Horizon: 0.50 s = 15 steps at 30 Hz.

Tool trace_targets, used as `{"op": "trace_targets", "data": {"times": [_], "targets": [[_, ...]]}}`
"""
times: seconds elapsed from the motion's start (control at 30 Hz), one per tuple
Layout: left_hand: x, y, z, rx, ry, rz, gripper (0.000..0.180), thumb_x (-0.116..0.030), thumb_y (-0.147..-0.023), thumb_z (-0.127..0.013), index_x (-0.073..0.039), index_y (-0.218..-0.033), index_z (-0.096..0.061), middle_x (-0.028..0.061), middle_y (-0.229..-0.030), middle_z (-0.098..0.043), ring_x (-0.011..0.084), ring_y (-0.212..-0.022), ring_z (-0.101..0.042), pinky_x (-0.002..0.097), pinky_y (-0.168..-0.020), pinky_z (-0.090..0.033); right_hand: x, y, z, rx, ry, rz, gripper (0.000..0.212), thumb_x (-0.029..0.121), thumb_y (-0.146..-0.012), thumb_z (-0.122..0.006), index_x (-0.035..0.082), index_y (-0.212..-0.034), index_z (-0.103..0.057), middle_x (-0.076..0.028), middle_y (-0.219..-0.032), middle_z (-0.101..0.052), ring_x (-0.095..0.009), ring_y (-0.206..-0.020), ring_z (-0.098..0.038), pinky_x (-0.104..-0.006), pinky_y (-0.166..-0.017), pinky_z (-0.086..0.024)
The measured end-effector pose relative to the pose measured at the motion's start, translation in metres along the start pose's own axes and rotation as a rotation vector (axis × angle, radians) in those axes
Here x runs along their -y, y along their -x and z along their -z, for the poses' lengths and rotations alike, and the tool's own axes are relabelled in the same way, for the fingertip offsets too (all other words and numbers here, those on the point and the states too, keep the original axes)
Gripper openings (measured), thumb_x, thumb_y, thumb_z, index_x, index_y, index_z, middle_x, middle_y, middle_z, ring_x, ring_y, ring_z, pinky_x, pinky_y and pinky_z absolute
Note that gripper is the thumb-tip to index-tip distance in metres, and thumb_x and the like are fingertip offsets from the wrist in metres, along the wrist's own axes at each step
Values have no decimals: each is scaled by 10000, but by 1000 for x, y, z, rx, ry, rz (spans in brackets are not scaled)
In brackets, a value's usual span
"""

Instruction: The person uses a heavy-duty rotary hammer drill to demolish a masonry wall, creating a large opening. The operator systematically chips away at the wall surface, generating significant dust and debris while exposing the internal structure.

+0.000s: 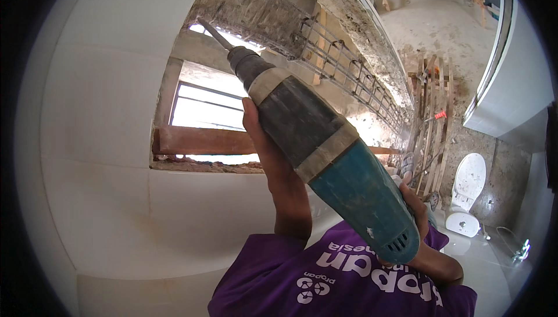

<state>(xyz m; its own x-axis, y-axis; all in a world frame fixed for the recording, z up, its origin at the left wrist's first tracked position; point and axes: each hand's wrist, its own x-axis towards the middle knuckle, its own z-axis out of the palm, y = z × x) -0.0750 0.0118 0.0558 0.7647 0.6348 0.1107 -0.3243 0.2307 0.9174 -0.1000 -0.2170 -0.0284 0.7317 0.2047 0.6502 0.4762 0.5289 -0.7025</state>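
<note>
A teal and black rotary hammer (308,137) with dusty grey bands slants across the middle, its front end pointing to the upper left. From its nose runs a chisel bit (216,34), whose tip appears at the upper left corner of a rough opening (165,84) in the white-tiled wall; whether it touches cannot be told. My left hand (253,120) supports the hammer's front part from below, its fingers mostly hidden behind the body. Around the rear handle, largely covered by the teal housing, my right hand (414,202) is closed.
A steel rebar cage (349,73) runs along the rough concrete edge beyond the opening. Below the window, a brown wooden beam (203,141) crosses. To the right are a wooden ladder-like frame (433,125), a white toilet (468,180) and a pale panel (511,90).
</note>
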Motion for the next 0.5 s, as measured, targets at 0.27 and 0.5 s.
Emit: {"op": "trace_targets", "data": {"times": [0.27, 0.5], "targets": [[-23, -30, -34, 64, 16, 129, 668, -645, -877, -359, -116, -1275, -452, 224, -1138, -528, 349, -1017, -556, 515, -778, -514, -18, -24, 0, 47, 68, -4, 952, 382, -676, -814, -106, -1328, -322, -289, -1085, -586, -312, -937, -656, -364, -776, -536], [-27, -73, -7, -46, -2, 78, 659, -642, -882, -366, -94, -1228, -483, 164, -1090, -578, 290, -972, -596, 448, -851, -489, -54, -66, -14, 209, -19, -64, 1073, 463, -658, -814, -74, -1388, -239, -285, -1249, -490, -331, -1086, -584, -393, -902, -481]]}}
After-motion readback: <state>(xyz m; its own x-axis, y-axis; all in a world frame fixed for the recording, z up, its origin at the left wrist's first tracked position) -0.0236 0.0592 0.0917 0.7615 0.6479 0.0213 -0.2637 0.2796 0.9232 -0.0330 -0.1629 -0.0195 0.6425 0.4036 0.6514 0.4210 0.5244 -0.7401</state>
